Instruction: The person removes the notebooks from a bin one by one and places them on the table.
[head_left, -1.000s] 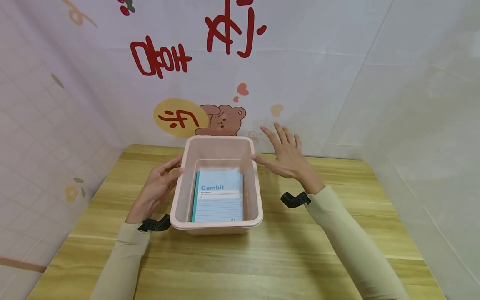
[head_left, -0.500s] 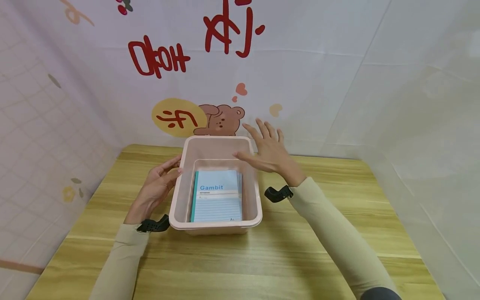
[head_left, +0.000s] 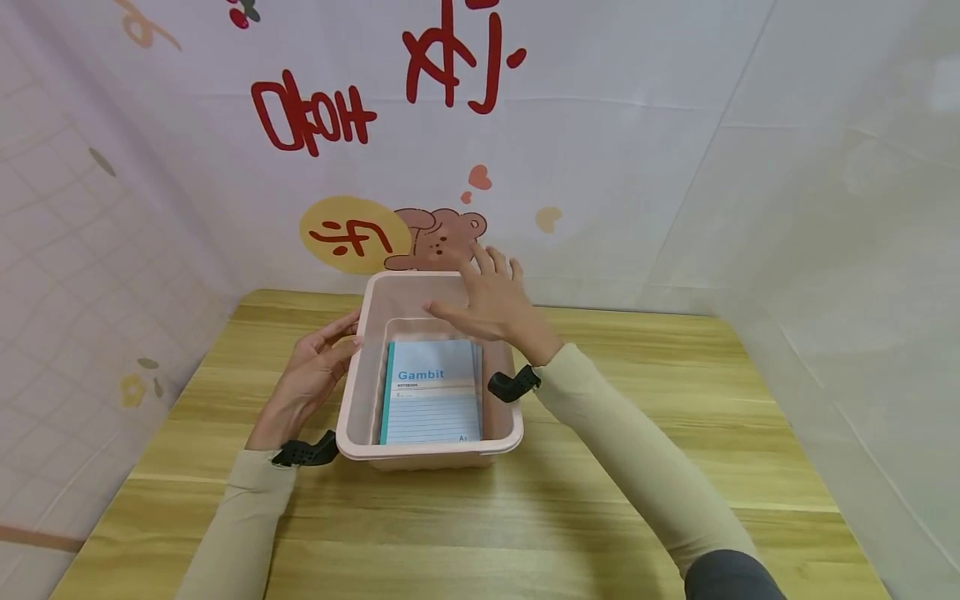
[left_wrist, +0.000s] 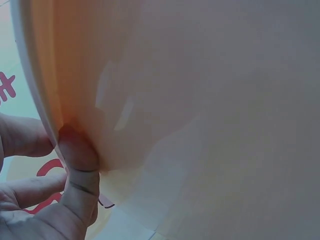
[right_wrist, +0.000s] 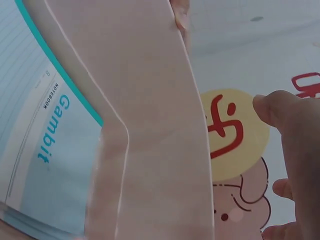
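Note:
A pale pink plastic storage bin (head_left: pixel 408 296) stands on the table with blue notebooks (head_left: pixel 431 408) lying flat inside. The top cover reads "Gambit"; edges of others show at its right. My left hand (head_left: pixel 315 371) holds the bin's left rim, and the left wrist view shows its thumb and fingers (left_wrist: pixel 80 150) pinching the rim from both sides. Over the far right part of the bin hovers my right hand (head_left: pixel 491 304), holding nothing, fingers spread. In the right wrist view its fingers (right_wrist: pixel 300 135) are apart from the bin wall (right_wrist: pixel 155 110).
The wood-grain table (head_left: pixel 622 383) extends around the bin. A white printed cloth backdrop (head_left: pixel 622 167) rises close behind, with a bear drawing (head_left: pixel 438 237) and red characters. Light sheets also hang at both sides. Each wrist wears a black strap mount (head_left: pixel 306 451).
My right hand has moved left, from beside the bin's right rim to over its far end, fingers still spread. My left hand and the bin stay put.

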